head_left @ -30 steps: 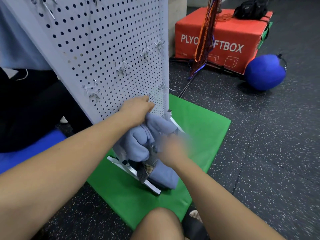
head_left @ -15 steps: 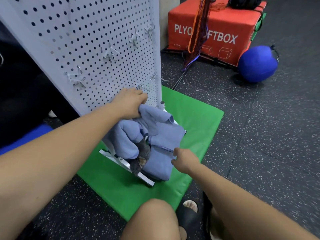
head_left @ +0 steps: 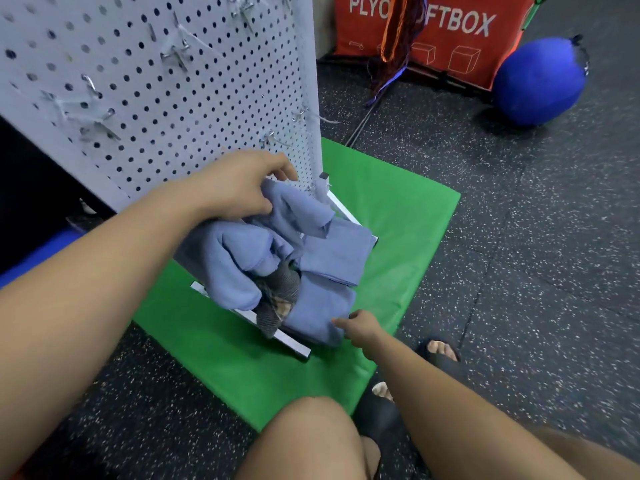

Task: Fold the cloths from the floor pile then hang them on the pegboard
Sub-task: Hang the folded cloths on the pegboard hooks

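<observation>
- Knee [head_left: 304, 441] nearest me, in front of the pegboard [head_left: 173, 98].
- My right hand [head_left: 360, 329] pinches the bottom corner of the cloth [head_left: 325, 303] at the pegboard's foot.
- My left hand [head_left: 239, 188] clutches the cloth's bunched top against the pegboard's lowest holes.
- Mat [head_left: 398, 216] lies under the pegboard; box [head_left: 450, 36] and ball [head_left: 538, 81] sit beyond it.

Blue cloths [head_left: 332, 258], green mat [head_left: 398, 209], white pegboard [head_left: 207, 98], perhaps plaid grey cloth [head_left: 281, 292]
</observation>
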